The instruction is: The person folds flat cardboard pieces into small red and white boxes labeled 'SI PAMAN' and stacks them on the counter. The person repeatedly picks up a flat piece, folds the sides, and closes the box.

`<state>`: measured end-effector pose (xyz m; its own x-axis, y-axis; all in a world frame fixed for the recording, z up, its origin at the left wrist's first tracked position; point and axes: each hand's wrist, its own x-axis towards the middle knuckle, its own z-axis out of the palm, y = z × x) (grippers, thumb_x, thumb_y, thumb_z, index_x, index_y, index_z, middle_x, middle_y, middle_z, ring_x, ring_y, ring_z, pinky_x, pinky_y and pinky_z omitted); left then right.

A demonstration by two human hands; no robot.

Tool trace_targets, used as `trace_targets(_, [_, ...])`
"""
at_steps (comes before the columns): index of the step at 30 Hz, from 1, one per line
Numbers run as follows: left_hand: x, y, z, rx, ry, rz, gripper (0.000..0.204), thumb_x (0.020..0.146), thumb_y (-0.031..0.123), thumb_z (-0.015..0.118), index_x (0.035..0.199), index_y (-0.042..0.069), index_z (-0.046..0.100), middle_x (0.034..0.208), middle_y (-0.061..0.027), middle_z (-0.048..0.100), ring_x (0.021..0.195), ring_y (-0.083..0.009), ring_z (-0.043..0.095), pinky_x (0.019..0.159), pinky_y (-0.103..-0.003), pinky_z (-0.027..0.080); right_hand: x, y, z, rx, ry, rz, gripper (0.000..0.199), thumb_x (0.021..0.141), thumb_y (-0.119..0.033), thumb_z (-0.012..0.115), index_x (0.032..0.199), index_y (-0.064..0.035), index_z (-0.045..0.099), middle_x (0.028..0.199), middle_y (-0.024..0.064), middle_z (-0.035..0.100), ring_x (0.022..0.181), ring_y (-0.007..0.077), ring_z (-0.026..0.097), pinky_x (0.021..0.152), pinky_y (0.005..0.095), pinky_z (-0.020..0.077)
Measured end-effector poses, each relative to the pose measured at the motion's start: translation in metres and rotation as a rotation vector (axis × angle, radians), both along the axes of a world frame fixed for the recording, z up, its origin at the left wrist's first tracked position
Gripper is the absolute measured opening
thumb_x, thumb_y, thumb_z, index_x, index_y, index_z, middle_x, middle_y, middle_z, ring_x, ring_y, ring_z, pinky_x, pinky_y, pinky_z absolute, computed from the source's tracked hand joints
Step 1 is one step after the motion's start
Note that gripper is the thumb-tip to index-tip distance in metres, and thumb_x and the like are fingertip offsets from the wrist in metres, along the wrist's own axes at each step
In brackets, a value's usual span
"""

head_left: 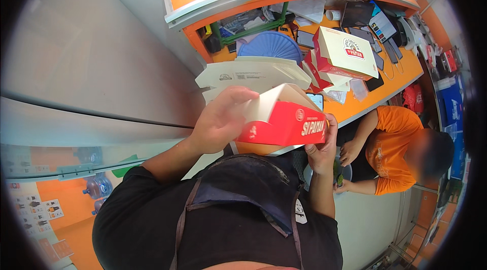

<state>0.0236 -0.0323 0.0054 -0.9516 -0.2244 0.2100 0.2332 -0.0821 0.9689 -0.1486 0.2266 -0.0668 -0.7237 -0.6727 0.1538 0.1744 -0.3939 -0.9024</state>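
Observation:
A red and white cardboard box [284, 123], open at the top, is held in front of my chest. My left hand [220, 118] grips its left end, fingers curled over the white flap. At the box's right corner my right hand [322, 151] holds it from below. Just behind lies a stack of flat white unfolded cartons [253, 75] on the orange counter [355, 105].
Folded red and white boxes [342, 54] sit stacked on the counter, with a blue plastic fan-shaped lid [271, 44], several phones and tablets [362, 34] and a green basket [243, 29]. A person in an orange shirt [393, 148] sits at the lower right. A grey wall [91, 57] fills the left.

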Motion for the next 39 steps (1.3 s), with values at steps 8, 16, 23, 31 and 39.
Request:
trace_targets(8, [-0.011, 0.010, 0.002, -0.439, 0.284, 0.294, 0.074, 0.087, 0.027, 0.087, 0.147, 0.002, 0.051, 0.150, -0.0235, 0.053, 0.132, -0.0304, 0.057, 0.113, -0.043, 0.044, 0.008, 0.004, 0.020, 0.029, 0.074, -0.045, 0.097, 0.079, -0.027, 0.096, 0.150, -0.0046, 0.034, 0.136, 0.0128, 0.058, 0.127, 0.0220, 0.058, 0.108, 0.0391, 0.0480])
trace_targets(16, [-0.004, -0.002, -0.001, 0.030, 0.362, 0.045, 0.064, 0.083, 0.010, 0.090, 0.138, 0.005, 0.057, 0.149, -0.0232, 0.055, 0.137, -0.0290, 0.057, 0.114, -0.044, 0.045, 0.009, 0.004, 0.031, -0.110, 0.073, 0.149, 0.092, 0.077, -0.010, 0.094, 0.150, -0.0032, 0.039, 0.138, 0.0174, 0.060, 0.129, 0.0247, 0.060, 0.107, 0.0402, 0.0505])
trace_targets(23, [-0.003, -0.016, -0.002, -0.072, 0.300, 0.066, 0.059, 0.076, 0.019, 0.096, 0.119, 0.003, 0.059, 0.136, -0.0188, 0.061, 0.124, -0.0248, 0.062, 0.104, -0.041, 0.049, 0.006, 0.009, 0.036, -0.015, 0.079, 0.058, 0.099, 0.074, -0.013, 0.094, 0.154, -0.0004, 0.036, 0.142, 0.0191, 0.058, 0.133, 0.0270, 0.058, 0.113, 0.0432, 0.0452])
trace_targets(31, [-0.011, -0.001, -0.017, -0.236, 0.305, 0.344, 0.087, 0.069, 0.041, 0.098, 0.133, -0.001, 0.055, 0.124, -0.0149, 0.062, 0.116, -0.0241, 0.063, 0.101, -0.040, 0.051, 0.002, -0.003, 0.030, -0.072, 0.051, 0.034, 0.110, 0.077, -0.033, 0.096, 0.159, 0.0018, 0.031, 0.157, 0.0228, 0.048, 0.143, 0.0276, 0.051, 0.118, 0.0425, 0.0402])
trace_targets(39, [-0.008, -0.038, -0.006, -0.690, 0.608, 0.176, 0.088, 0.064, 0.036, 0.101, 0.135, 0.005, 0.061, 0.128, -0.0145, 0.064, 0.128, -0.0316, 0.060, 0.110, -0.049, 0.048, -0.018, 0.022, 0.086, 0.212, 0.823, 0.010, 0.071, 0.075, -0.006, 0.086, 0.140, -0.0034, 0.059, 0.143, 0.0198, 0.061, 0.138, 0.0367, 0.056, 0.113, 0.0463, 0.0455])
